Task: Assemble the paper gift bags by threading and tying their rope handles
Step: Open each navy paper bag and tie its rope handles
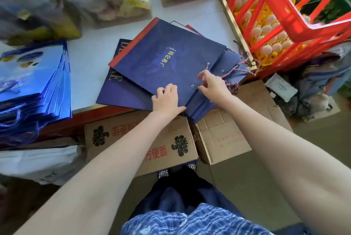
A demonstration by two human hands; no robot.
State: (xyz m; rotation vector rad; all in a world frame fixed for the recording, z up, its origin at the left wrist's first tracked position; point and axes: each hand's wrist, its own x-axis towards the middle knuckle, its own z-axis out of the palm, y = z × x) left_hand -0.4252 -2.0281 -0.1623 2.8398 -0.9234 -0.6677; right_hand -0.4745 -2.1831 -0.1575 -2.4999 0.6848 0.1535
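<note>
A flat navy gift bag [161, 58] lies on a stack of others at the table's [91, 58] near edge, overhanging it. The left hand [167, 98] presses on the bag's near corner, fingers bent against the paper. The right hand [210, 82] pinches a multicoloured rope handle [206, 68] beside the bag's metal eyelet [192, 86]. Red crates of eggs [269, 31] stand by the right edge.

Bright even daylight, soft shadows; wide-angle bending at edges, upper-left corner blurred.

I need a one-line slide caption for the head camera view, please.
Left hand presses the navy gift bag flat while right hand pinches its multicoloured rope handle.
</note>
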